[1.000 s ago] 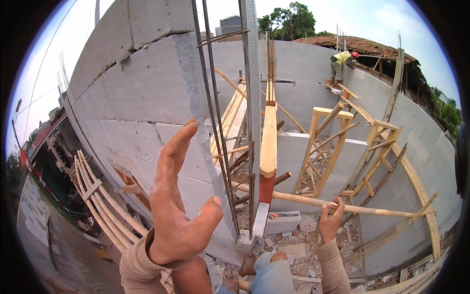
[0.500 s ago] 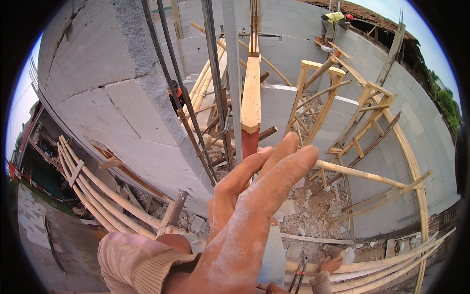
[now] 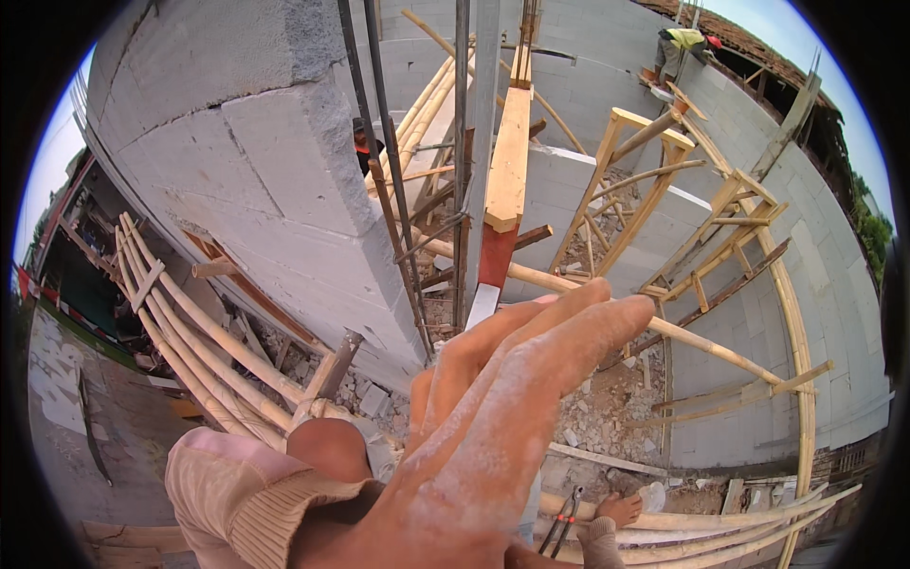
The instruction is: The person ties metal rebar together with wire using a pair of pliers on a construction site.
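Note:
My left hand [image 3: 512, 389], pale with dust, fills the lower middle. Its fingers stretch up and to the right, lying close together, bent a little at the knuckles. Nothing shows in its grasp; the thumb side is hidden. Behind the fingertips is a light wooden beam [image 3: 507, 161] with a red lower part [image 3: 496, 254]. It is unclear whether they touch. A strip of my right hand [image 3: 545, 558] shows at the bottom edge, around the handles of pincers [image 3: 568, 517], whose jaws point up. Most of that hand is cut off.
A block wall [image 3: 256, 171] with steel bars [image 3: 462, 171] rises at left. Bamboo poles [image 3: 204, 351] run low left, with more poles [image 3: 701, 520] low right beside what looks like a bare foot [image 3: 619, 509]. Rubble [image 3: 607, 408] lies below. Two people work farther off, one in a yellow top [image 3: 684, 40].
The surroundings have shifted right, and the red part of the beam shows more fully. My left hand has moved slightly right and lower in view, its fingers closer together. The pincers sit slightly further left.

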Demonstrator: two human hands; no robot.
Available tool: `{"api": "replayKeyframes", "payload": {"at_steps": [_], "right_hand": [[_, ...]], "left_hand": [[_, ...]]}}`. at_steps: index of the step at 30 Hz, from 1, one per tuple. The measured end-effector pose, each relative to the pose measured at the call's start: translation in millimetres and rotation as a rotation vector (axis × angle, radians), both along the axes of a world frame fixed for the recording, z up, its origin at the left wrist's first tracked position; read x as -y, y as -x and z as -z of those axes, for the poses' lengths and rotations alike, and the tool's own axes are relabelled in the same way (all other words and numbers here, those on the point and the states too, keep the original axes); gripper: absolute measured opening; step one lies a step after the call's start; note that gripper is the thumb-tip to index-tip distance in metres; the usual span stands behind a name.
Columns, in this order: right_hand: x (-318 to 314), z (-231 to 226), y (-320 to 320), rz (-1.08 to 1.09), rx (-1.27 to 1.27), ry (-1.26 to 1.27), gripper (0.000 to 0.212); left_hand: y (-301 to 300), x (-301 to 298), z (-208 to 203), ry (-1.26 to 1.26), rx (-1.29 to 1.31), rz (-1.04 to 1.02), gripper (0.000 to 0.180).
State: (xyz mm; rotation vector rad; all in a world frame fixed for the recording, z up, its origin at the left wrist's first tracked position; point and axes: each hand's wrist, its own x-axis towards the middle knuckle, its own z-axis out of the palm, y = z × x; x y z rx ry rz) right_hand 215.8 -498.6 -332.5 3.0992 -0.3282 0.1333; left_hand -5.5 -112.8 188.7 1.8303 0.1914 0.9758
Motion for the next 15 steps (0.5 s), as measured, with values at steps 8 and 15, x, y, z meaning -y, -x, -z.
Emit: {"api": "replayKeyframes", "payload": {"at_steps": [8, 15], "right_hand": [[11.7, 12.0, 1.6, -0.108, 0.111, 0.126, 0.061], [-24.8, 3.5, 0.3, -0.259, 0.122, 0.152, 0.058]], "left_hand": [[64.1, -89.3, 36.3, -0.082, -0.204, -0.184, 0.055], [275.7, -162.4, 280.3, 0.277, -0.636, -1.432, 0.039]]}}
